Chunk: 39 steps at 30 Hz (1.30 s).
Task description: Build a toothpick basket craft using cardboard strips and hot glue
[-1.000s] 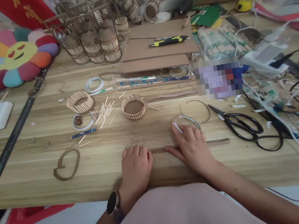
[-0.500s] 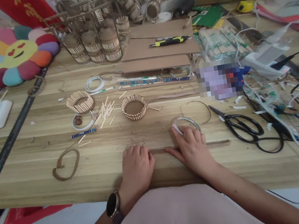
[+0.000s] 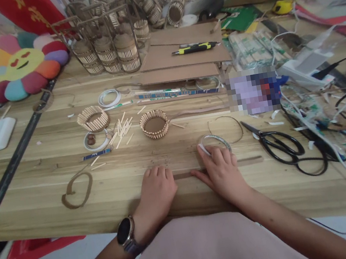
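Observation:
My left hand, a watch on its wrist, rests on the table near its front edge with the fingers curled down. Its fingertips are hidden, at the left end of a flat brown strip. To the right, my right hand lies across the same strip, thumb stretched along it. The fingers of that hand are bent against a white and green coil of tape, which stands out just beyond the knuckles. The strip's far end shows past the right hand.
Black scissors lie at the right, near white cables. Ahead are a round stick-walled basket, a second basket and loose sticks. A brown strip loop lies left. Cardboard carries a yellow-black cutter.
My left wrist and forearm have shifted slightly left, and the left fingers have curled lower. The strip's right end sits a little further left. The right hand has hardly moved.

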Tool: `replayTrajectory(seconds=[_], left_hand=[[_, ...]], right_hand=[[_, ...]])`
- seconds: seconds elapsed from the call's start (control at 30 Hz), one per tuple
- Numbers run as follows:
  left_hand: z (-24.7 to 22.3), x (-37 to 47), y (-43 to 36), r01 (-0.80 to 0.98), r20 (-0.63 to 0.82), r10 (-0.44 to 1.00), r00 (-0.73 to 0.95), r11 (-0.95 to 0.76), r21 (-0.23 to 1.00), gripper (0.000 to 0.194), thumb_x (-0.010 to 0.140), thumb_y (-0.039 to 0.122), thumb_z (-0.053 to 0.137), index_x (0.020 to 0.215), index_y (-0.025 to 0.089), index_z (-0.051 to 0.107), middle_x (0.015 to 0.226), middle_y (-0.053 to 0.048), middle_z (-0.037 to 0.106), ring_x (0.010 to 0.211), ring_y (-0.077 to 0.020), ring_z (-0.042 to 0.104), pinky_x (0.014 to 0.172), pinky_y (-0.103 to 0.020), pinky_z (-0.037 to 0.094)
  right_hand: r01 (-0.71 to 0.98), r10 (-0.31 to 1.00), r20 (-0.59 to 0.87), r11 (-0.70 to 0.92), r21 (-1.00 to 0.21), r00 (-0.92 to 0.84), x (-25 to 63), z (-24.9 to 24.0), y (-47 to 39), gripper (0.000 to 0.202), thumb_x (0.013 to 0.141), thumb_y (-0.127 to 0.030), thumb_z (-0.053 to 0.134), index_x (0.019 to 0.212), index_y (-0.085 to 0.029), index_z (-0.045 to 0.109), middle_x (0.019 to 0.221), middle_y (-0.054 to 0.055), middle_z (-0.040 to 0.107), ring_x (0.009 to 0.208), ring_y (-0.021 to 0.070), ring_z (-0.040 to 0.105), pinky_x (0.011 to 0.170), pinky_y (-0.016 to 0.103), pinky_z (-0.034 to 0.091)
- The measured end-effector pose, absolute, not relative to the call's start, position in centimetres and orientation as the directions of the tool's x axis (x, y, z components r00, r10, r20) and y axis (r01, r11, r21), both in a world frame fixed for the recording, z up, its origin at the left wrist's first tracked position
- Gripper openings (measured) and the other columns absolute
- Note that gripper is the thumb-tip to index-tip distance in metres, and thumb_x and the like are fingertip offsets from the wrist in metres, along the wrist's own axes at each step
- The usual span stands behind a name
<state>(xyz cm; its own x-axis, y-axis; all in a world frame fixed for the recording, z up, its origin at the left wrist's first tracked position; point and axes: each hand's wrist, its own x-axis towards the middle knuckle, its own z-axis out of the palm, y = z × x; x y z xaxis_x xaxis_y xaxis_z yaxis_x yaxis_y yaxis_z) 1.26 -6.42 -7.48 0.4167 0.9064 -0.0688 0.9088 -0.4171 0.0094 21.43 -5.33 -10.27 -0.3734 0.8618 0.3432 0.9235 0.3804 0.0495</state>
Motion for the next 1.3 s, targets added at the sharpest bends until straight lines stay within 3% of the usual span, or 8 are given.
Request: replayTrajectory(seconds=[0.4, 0.6, 0.77, 0.83, 1.0, 1.07, 1.17, 1.3], left_hand=[[-7.1, 0.9, -6.2, 0.854, -0.069, 0.854, 0.515, -0.519, -0.041, 0.012, 0.08, 0.007, 0.052, 0.078, 0.013, 0.063, 0.081, -0.015, 0.067, 0.078, -0.0307, 0.062, 0.069, -0.042, 0.043], [-6.9, -2.3, -5.7, 0.938, -0.021, 0.944, 0.33, -0.331, -0.101, 0.012, 0.083, 0.011, 0.051, 0.077, 0.015, 0.061, 0.076, -0.013, 0.066, 0.079, -0.0302, 0.06, 0.069, -0.039, 0.04], [-6.3, -4.3, -5.7, 0.95, 0.122, 0.945, 0.304, -0.29, -0.12, 0.033, 0.096, 0.023, 0.043, 0.069, 0.018, 0.06, 0.07, -0.009, 0.064, 0.075, -0.0267, 0.06, 0.067, -0.037, 0.04], [-5.8, -3.5, -5.8, 0.94, 0.141, 0.93, 0.34, -0.341, -0.019, 0.032, 0.097, 0.024, 0.042, 0.071, 0.018, 0.06, 0.073, -0.008, 0.064, 0.073, -0.0251, 0.059, 0.065, -0.037, 0.042], [-4.2, 0.7, -5.5, 0.758, 0.286, 0.892, 0.349, -0.449, 0.474, 0.019, 0.096, 0.014, 0.042, 0.096, 0.018, 0.061, 0.091, -0.006, 0.067, 0.086, -0.0184, 0.063, 0.078, -0.031, 0.05], [-3.6, 2.1, -5.2, 0.67, 0.313, 0.903, 0.296, -0.43, 0.605, 0.016, 0.095, 0.016, 0.047, 0.103, 0.018, 0.061, 0.094, -0.005, 0.068, 0.084, -0.0165, 0.064, 0.079, -0.029, 0.051], [-3.1, 3.5, -4.8, 0.585, 0.314, 0.912, 0.265, -0.41, 0.7, 0.016, 0.094, 0.019, 0.052, 0.107, 0.019, 0.061, 0.096, -0.005, 0.068, 0.08, -0.0147, 0.063, 0.077, -0.028, 0.053], [-2.9, 3.9, -4.5, 0.544, 0.332, 0.902, 0.277, -0.432, 0.72, 0.011, 0.092, 0.016, 0.054, 0.098, 0.018, 0.063, 0.095, -0.004, 0.067, 0.082, -0.0143, 0.061, 0.076, -0.027, 0.051]], right_hand=[[0.93, 0.884, 0.304, 0.367, 0.02, -0.355, 21.3, -10.6, -5.3, 0.056, 0.093, -0.047, 0.054, 0.133, -0.009, 0.054, 0.111, 0.019, 0.06, 0.097, 0.0308, 0.051, 0.079, 0.041, 0.041], [0.931, 0.89, 0.294, 0.364, 0.001, -0.348, 21.4, -10.8, -5.3, 0.054, 0.094, -0.046, 0.052, 0.135, -0.011, 0.053, 0.11, 0.018, 0.061, 0.097, 0.0304, 0.051, 0.079, 0.041, 0.041], [0.915, 0.844, 0.381, 0.404, 0.011, -0.377, 21.6, -10.3, -5.2, 0.052, 0.095, -0.046, 0.051, 0.131, -0.01, 0.056, 0.109, 0.018, 0.06, 0.097, 0.0295, 0.051, 0.08, 0.04, 0.041], [0.9, 0.81, 0.433, 0.436, 0.008, -0.396, 21.7, -9.7, -5.2, 0.05, 0.095, -0.045, 0.053, 0.13, -0.01, 0.057, 0.108, 0.017, 0.06, 0.098, 0.0292, 0.051, 0.081, 0.04, 0.042], [0.84, 0.736, 0.501, 0.541, -0.031, -0.455, 21.9, -7.6, -5.8, 0.046, 0.094, -0.038, 0.055, 0.131, -0.01, 0.056, 0.106, 0.015, 0.06, 0.101, 0.0288, 0.052, 0.083, 0.04, 0.041], [0.812, 0.714, 0.515, 0.581, -0.056, -0.475, 21.9, -7.0, -6.1, 0.046, 0.094, -0.034, 0.056, 0.133, -0.012, 0.055, 0.106, 0.015, 0.06, 0.102, 0.028, 0.053, 0.084, 0.039, 0.042], [0.784, 0.694, 0.521, 0.616, -0.073, -0.497, 21.8, -6.3, -6.5, 0.038, 0.093, -0.029, 0.056, 0.128, -0.015, 0.06, 0.106, 0.013, 0.062, 0.104, 0.0271, 0.053, 0.083, 0.038, 0.042], [0.781, 0.68, 0.523, 0.623, -0.043, -0.514, 21.7, -5.9, -6.6, 0.024, 0.093, -0.026, 0.054, 0.11, -0.017, 0.068, 0.104, 0.013, 0.065, 0.103, 0.0262, 0.054, 0.081, 0.036, 0.041]])
